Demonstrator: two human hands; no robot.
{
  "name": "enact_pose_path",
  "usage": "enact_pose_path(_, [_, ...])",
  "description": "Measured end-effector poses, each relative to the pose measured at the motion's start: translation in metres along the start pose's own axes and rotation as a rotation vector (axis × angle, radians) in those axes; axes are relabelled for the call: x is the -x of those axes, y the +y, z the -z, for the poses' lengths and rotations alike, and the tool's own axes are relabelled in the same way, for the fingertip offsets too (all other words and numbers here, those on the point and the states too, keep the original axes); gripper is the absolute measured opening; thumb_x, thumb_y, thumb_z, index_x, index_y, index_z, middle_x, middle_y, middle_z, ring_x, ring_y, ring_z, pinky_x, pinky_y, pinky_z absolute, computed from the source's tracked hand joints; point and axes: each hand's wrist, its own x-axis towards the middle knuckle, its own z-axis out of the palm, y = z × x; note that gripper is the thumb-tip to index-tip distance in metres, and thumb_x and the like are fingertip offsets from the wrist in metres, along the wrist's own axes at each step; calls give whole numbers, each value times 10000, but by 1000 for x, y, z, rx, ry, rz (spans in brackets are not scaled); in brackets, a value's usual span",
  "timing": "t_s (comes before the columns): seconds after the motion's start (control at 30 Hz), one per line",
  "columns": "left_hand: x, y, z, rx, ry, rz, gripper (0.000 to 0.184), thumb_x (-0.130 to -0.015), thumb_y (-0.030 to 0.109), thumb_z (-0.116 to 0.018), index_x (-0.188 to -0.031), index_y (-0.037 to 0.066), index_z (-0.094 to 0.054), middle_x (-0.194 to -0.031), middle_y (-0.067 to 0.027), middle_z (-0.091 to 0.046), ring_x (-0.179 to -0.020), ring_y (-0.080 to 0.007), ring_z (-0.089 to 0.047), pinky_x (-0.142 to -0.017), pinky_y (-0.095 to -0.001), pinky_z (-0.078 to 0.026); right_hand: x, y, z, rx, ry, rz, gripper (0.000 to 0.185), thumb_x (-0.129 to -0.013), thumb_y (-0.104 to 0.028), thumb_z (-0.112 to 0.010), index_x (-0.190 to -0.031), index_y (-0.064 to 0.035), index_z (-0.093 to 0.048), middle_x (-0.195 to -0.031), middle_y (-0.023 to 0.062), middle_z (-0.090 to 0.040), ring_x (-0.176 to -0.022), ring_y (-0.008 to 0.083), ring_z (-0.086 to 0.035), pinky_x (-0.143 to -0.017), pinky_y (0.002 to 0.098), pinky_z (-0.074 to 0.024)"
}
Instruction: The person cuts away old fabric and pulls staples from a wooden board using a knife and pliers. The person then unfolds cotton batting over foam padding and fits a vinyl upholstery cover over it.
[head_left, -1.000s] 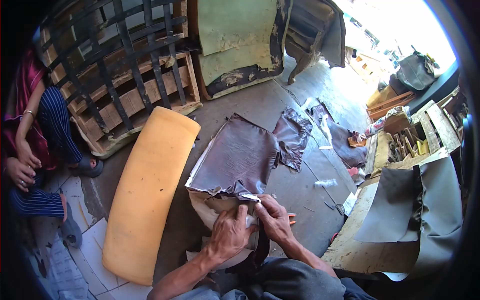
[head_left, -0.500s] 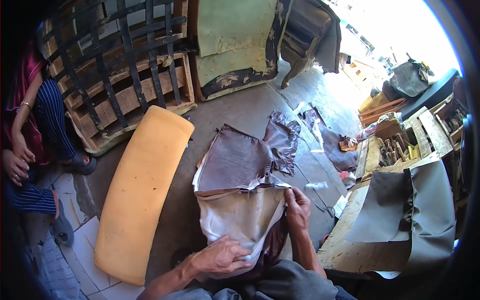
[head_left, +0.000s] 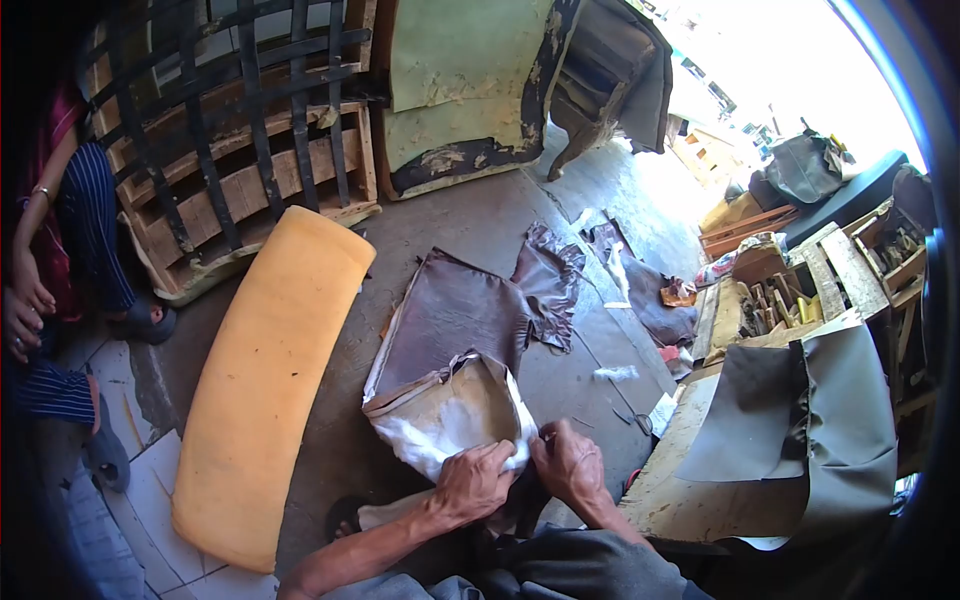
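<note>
A dark brown leather cushion cover (head_left: 450,310) lies in front of me, its near part folded back so that a pale inner side and white fluffy lining (head_left: 415,440) show. My left hand (head_left: 475,485) has its fingers curled over the near edge of that lining. Close beside it, my right hand (head_left: 570,460) is closed on the cover's right edge; its fingertips are partly hidden. A long orange foam block (head_left: 270,390) rests on the floor to the left of the cover.
At the back left stands a wooden frame with black webbing (head_left: 250,130). A co-worker's hands (head_left: 30,305) show at the far left. Grey leather pieces (head_left: 800,420) drape over a board on the right. Scissors (head_left: 635,418) and brown scraps (head_left: 650,290) lie on the floor.
My right hand has moved down, closer to my left hand, which has shifted slightly up. The cover's near part has been folded, so its opening now gapes toward me.
</note>
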Motion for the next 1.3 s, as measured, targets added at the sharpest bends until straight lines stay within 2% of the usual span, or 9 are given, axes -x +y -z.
enact_pose_path(0.2, [4,-15,-18,52,-158,105,238,-849,183,-662,-1030,49,-582,-905,-216,-679,-877,-417,-666,-748,-475,-528,-1,14,-22,-242,128,-46,324,-899,-336,-653,-949,-15,-647,-782,234,-685,-795,422,-686,-747,505,-531])
enact_pose_path(0.43, [13,-12,-23,278,-207,82,255,-859,169,-641,-1085,59,-596,-921,-258,-685,-888,-431,-679,-766,-478,-530,-2,24,-24,-101,-231,-90,361,-894,-363,-667,-941,-5,-671,-850,240,-698,-838,435,-683,-748,485,-527])
enact_pose_path(0.53, [7,-12,-12,154,-127,247,277,-868,148,-594,-1135,74,-588,-904,-266,-683,-888,-453,-674,-773,-524,-533,0,28,-22,-424,93,-298,242,-950,-225,-620,-991,3,-691,-823,125,-712,-739,180,-670,-687,369,-540])
enact_pose_path(0.67, [0,-33,-16,166,24,122,331,-873,186,-590,-1192,101,-608,-997,-261,-681,-934,-454,-664,-807,-504,-544,-6,27,-23,-987,-34,-288,207,-1009,-213,-585,-998,-22,-664,-859,-3,-643,-781,83,-595,-693,282,-494])
enact_pose_path(0.97, [-9,-24,-15,137,-250,98,262,-856,270,-643,-820,11,-643,-755,-262,-662,-733,-431,-675,-643,-508,-530,-7,-16,-18,-839,-79,-39,311,-1003,-287,-608,-844,-23,-563,-707,-10,-503,-685,65,-416,-595,276,-367])
enact_pose_path(1.03, [4,-26,-26,-36,142,-284,200,-817,208,-623,-743,25,-659,-698,-233,-660,-694,-414,-676,-604,-502,-526,-5,-18,-15,-791,-9,-120,318,-1018,-286,-585,-828,-34,-548,-726,-9,-497,-699,67,-394,-601,265,-351])
enact_pose_path(1.1, [4,-23,-11,34,-374,-146,153,-765,156,-605,-683,45,-670,-653,-201,-653,-663,-408,-673,-590,-491,-530,-17,8,-20,-744,382,-158,314,-1032,-280,-561,-841,-30,-580,-752,-20,-520,-712,65,-419,-618,264,-367])
enact_pose_path(1.17, [45,-32,-20,-340,-610,-420,97,-718,126,-612,-716,76,-696,-663,-156,-665,-684,-364,-690,-632,-482,-556,-42,66,0,-1015,633,-362,303,-1038,-274,-546,-901,-19,-636,-771,-27,-546,-727,73,-457,-638,279,-398])
enact_pose_path(1.3, [45,-55,15,-446,-761,-55,256,-725,238,-690,-941,112,-743,-830,-133,-716,-836,-338,-705,-733,-460,-562,-31,40,20,-798,330,-258,295,-1040,-298,-553,-1069,-27,-665,-851,-40,-587,-744,69,-495,-660,243,-426])
